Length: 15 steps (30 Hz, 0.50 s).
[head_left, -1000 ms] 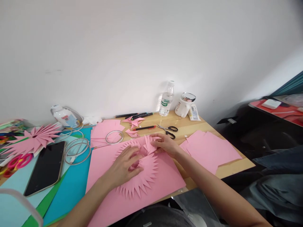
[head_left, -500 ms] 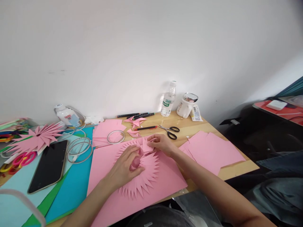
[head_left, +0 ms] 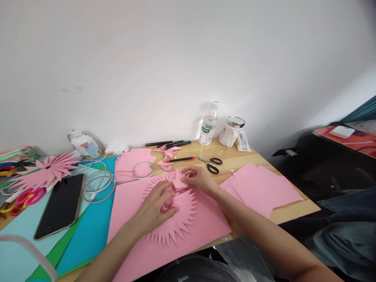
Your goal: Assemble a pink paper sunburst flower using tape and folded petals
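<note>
A large ring of pleated pink paper (head_left: 183, 213) with pointed edges lies on a big pink sheet (head_left: 129, 243). Across its left side rests my left hand (head_left: 154, 203), fingers curved and thumb apart, gripping the ring near its inner edge. My right hand (head_left: 198, 179) pinches a folded pink paper piece (head_left: 178, 180) at the ring's top, beside a gap in the pleats. The exact contact under the left fingers is hidden.
Black-handled scissors (head_left: 213, 164), a red-and-black pen (head_left: 182, 159) and small folded pieces (head_left: 166, 165) lie beyond. Loose pink sheets (head_left: 264, 188) are right; a phone (head_left: 60, 205) and pink paper fan (head_left: 48, 168) left. A water bottle (head_left: 209, 124) and mug (head_left: 231, 133) stand behind.
The folded piece in my right fingers has tilted more upright and shifted slightly left. My left hand stays nearly in place on the ring.
</note>
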Each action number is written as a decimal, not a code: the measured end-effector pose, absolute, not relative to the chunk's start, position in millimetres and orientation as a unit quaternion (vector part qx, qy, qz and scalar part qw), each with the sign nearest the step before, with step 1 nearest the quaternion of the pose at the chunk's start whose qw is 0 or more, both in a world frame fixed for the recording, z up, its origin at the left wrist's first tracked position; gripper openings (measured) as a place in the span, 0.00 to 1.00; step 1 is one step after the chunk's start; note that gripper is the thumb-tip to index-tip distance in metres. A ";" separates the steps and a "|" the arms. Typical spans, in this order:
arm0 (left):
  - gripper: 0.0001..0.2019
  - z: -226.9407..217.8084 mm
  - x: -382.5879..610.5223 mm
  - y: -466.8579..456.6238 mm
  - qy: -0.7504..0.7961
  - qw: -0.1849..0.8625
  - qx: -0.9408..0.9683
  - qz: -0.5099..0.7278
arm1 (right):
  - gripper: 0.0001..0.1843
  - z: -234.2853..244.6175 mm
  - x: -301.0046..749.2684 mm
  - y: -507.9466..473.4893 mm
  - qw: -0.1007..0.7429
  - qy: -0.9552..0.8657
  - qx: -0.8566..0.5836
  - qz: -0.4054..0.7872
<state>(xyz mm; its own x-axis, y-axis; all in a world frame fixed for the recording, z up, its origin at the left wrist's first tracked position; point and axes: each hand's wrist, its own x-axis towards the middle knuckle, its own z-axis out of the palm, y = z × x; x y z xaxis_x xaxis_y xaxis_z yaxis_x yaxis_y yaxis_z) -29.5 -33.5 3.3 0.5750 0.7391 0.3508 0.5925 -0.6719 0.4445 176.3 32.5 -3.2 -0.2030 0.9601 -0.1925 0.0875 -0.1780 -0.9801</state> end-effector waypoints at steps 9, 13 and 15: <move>0.11 3.4 -29.3 -33.9 0.385 0.128 0.877 0.258 | 0.26 -3.0 180.2 37.4 0.308 -0.639 -0.538 0.456; 0.09 5.9 -28.6 -34.3 0.386 0.129 0.879 0.248 | 0.27 0.8 185.3 37.8 0.282 -0.614 -0.517 0.526; 0.07 6.6 -28.1 -34.2 0.384 0.127 0.881 0.245 | 0.28 2.0 186.8 37.9 0.269 -0.611 -0.506 0.546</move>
<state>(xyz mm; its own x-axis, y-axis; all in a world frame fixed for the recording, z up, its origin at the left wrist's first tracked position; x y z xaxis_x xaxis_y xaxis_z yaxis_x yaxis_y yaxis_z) -28.1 -34.2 6.6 0.5859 0.7381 0.3346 0.6140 -0.6737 0.4112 186.8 37.9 2.0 -0.3427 0.9125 -0.2233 0.3241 -0.1082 -0.9398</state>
